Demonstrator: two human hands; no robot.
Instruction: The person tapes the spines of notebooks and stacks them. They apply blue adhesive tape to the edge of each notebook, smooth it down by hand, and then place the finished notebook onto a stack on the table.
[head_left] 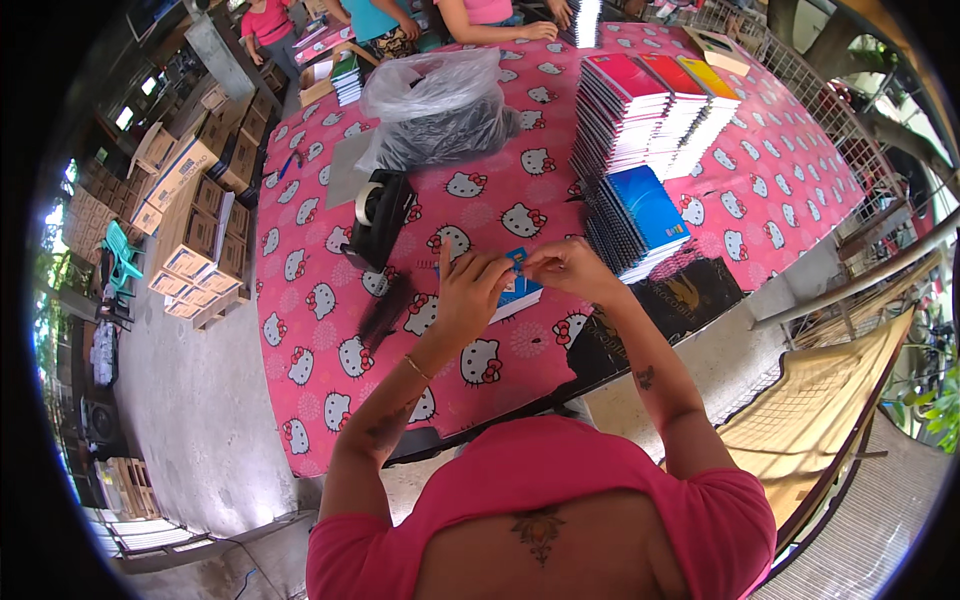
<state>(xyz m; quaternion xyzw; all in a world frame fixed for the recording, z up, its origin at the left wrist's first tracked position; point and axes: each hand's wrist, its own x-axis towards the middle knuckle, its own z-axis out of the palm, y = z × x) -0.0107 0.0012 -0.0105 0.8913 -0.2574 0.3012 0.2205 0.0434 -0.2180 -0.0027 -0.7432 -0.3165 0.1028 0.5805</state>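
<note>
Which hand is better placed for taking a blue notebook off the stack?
Probably the right hand: it is nearer the blue stack, while the left hand lies farther left. Both are presently at the blue-covered notebook.

printed lettering marks the black patch [694, 300] and brown cartons [188, 172].

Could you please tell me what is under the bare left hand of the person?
Partly under the left hand is a blue-covered, white-edged rectangular paper stack, on the pink, cartoon-cat-patterned tablecloth. The hand covers the stack's left part, so that part cannot be seen.
</note>
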